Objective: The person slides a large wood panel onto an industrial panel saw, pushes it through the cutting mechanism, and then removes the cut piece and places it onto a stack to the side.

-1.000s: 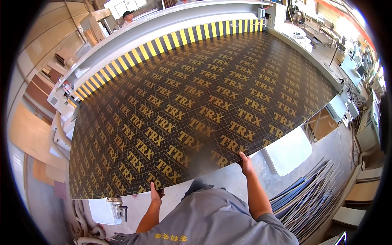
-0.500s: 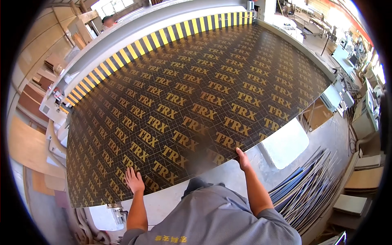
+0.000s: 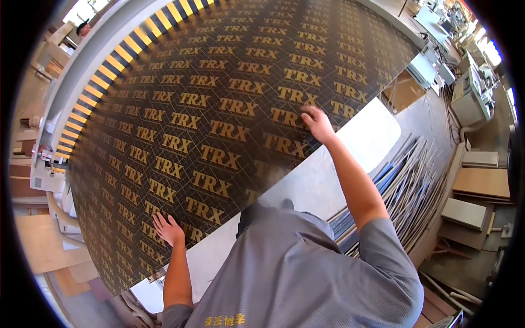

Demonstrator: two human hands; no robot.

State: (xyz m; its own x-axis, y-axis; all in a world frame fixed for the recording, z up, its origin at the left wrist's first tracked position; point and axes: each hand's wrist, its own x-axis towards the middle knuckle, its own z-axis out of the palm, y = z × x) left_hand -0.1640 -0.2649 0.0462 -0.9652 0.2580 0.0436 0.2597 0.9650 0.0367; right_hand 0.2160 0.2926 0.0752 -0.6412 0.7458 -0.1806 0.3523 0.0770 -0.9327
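Note:
A large dark brown panel (image 3: pixel 219 145) with rows of gold lettering lies flat across the machine in front of me. My left hand (image 3: pixel 168 229) rests on its near left part, palm down and fingers spread. Farther to the right, my right hand (image 3: pixel 318 124) is on top of the panel, inward from its near edge. The fingers of that hand are curled in against the surface, and I see nothing held in them. Both forearms reach across the panel's near edge.
A yellow-and-black striped guard (image 3: pixel 117 57) runs along the machine's far side. White support plates (image 3: pixel 377 128) show below the panel's near edge. Long thin strips (image 3: pixel 402 191) lie heaped on the floor at right, near stacked boards (image 3: pixel 481 183). A person (image 3: pixel 83 28) is beyond the machine.
My right hand has left the panel's near edge and moved inward onto its top. My left hand stays flat on the panel. The whole view has turned and shifted.

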